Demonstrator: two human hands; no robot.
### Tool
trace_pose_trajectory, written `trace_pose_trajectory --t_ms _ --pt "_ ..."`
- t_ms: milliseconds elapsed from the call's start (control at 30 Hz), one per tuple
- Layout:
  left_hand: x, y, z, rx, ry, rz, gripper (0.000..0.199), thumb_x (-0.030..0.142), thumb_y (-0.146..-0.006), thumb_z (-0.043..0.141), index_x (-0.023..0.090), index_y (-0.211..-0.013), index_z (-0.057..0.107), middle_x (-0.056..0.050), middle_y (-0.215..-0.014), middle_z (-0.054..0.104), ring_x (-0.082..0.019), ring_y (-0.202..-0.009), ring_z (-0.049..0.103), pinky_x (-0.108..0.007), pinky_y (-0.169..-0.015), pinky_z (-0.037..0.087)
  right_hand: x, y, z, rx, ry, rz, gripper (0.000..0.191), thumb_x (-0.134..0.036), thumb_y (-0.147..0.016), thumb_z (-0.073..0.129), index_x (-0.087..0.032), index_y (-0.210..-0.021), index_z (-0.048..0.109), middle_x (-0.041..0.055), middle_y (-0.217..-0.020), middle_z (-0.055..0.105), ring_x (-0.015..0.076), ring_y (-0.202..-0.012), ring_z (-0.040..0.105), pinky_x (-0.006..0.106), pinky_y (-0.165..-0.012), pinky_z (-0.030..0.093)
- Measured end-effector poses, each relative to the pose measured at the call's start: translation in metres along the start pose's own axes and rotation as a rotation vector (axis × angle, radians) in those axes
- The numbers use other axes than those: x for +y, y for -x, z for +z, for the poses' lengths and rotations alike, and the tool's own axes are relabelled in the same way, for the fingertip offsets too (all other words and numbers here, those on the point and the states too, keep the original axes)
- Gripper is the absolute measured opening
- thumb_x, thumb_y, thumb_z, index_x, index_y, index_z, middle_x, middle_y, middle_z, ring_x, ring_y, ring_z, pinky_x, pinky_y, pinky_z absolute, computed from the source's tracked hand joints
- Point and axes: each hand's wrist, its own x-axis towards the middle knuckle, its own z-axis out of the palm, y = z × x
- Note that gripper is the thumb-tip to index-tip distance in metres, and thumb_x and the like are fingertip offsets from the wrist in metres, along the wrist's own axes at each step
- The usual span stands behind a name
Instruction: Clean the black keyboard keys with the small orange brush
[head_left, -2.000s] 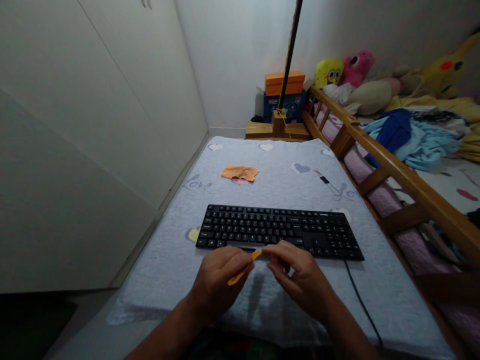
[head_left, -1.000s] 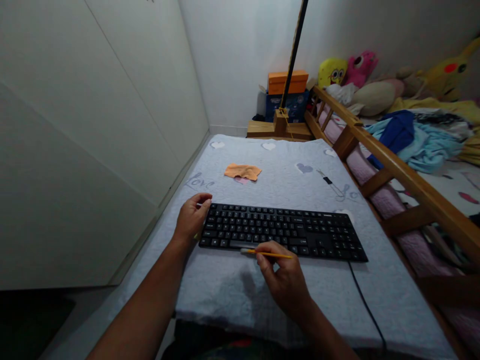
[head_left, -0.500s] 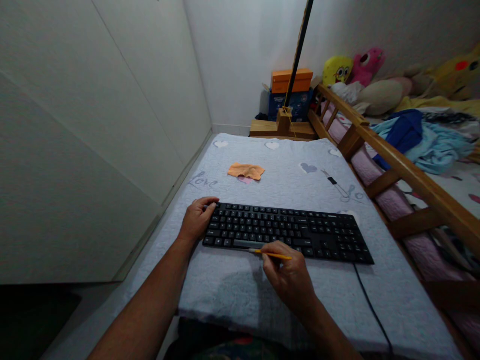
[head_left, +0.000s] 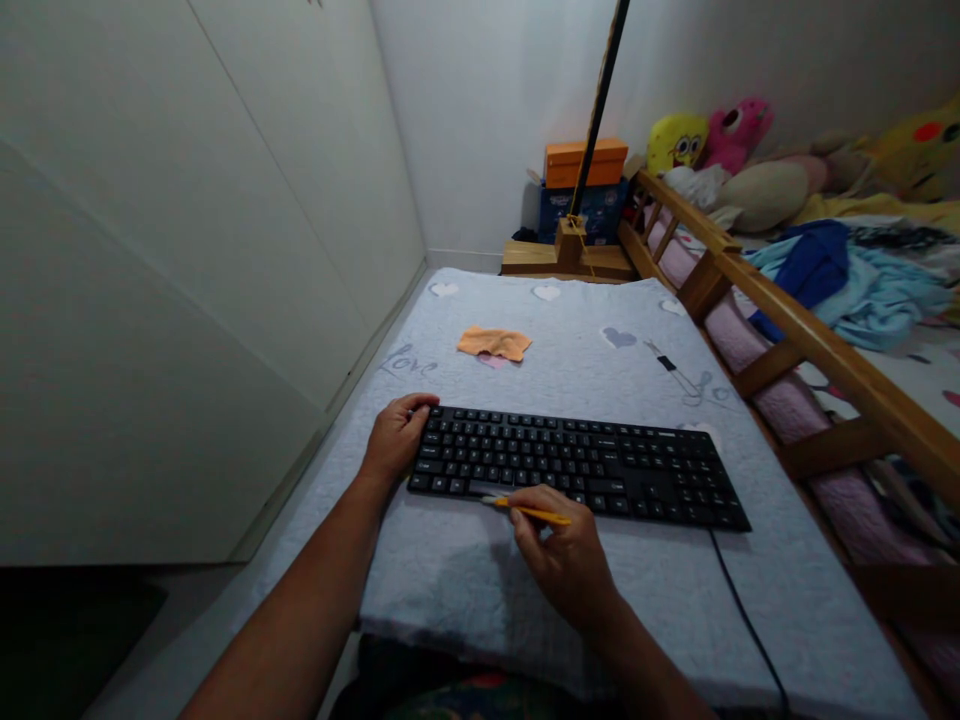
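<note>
A black computer keyboard (head_left: 525,450) lies at a slight slant on the cloth-covered table. My left hand (head_left: 397,435) grips its left end, fingers over the top corner and thumb along the side. In my right hand (head_left: 559,545) is a slim brush (head_left: 544,515) with a yellow handle, pinched between thumb and fingers. Its pale tip points left and meets the keyboard's front edge at the space bar (head_left: 487,489). An orange cloth (head_left: 495,343) rests behind the keyboard. To the right of it lies a thin wire tool (head_left: 667,365) with a black middle.
The keyboard's cable (head_left: 742,610) runs toward me over the light blue cover (head_left: 442,580). A wooden bed rail (head_left: 832,360) borders the right side, a pale cabinet (head_left: 225,300) the left. At the back, an orange box (head_left: 585,163) stands beside a dark pole (head_left: 600,110).
My right hand has slid a little to the left with the brush along the keyboard's front edge. The left hand keeps its hold on the keyboard.
</note>
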Motion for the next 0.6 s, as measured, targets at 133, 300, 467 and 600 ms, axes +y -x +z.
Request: trace_pose_trajectory --t_ms 133,300,467,600 --pt "0.000 0.000 0.000 -0.010 -0.001 -0.007 0.037 0.039 -0.081 0.058 0.016 -0.101 0.079 -0.005 -0.082 0.075 -0.023 -0.081 0.067 -0.033 -0.077 0.054 0.002 0.002 -0.009 0.005 0.068 -0.012 0.019 -0.011 -0.090 0.055 -0.020 -0.085 0.072 0.0050 -0.079 0.075 0.0167 -0.069 0.071 0.026 -0.064 0.055" --pt "0.003 0.000 0.000 -0.015 -0.019 -0.005 0.036 0.038 -0.080 0.057 0.016 -0.100 0.079 -0.005 -0.085 0.076 -0.022 -0.080 0.067 -0.033 -0.078 0.054 0.003 0.007 -0.026 0.035 0.151 -0.027 0.019 -0.012 -0.091 0.055 -0.021 -0.086 0.071 0.0037 -0.076 0.073 0.0160 -0.065 0.070 0.025 -0.063 0.055" --pt "0.002 -0.001 0.000 -0.008 -0.028 0.007 0.036 0.038 -0.080 0.057 0.017 -0.100 0.080 -0.005 -0.087 0.076 -0.021 -0.077 0.066 -0.032 -0.077 0.053 0.004 0.011 -0.043 0.044 0.212 -0.028 0.018 -0.012 -0.091 0.056 -0.021 -0.086 0.071 0.0029 -0.075 0.073 0.0160 -0.065 0.071 0.025 -0.062 0.055" --pt "-0.001 -0.002 0.000 -0.016 -0.041 0.005 0.037 0.037 -0.081 0.057 0.017 -0.101 0.080 -0.005 -0.086 0.076 -0.021 -0.077 0.066 -0.032 -0.076 0.053 0.003 0.014 -0.052 0.037 0.219 0.004 0.018 -0.012 -0.090 0.057 -0.021 -0.085 0.071 0.0028 -0.077 0.075 0.0164 -0.068 0.073 0.025 -0.064 0.056"
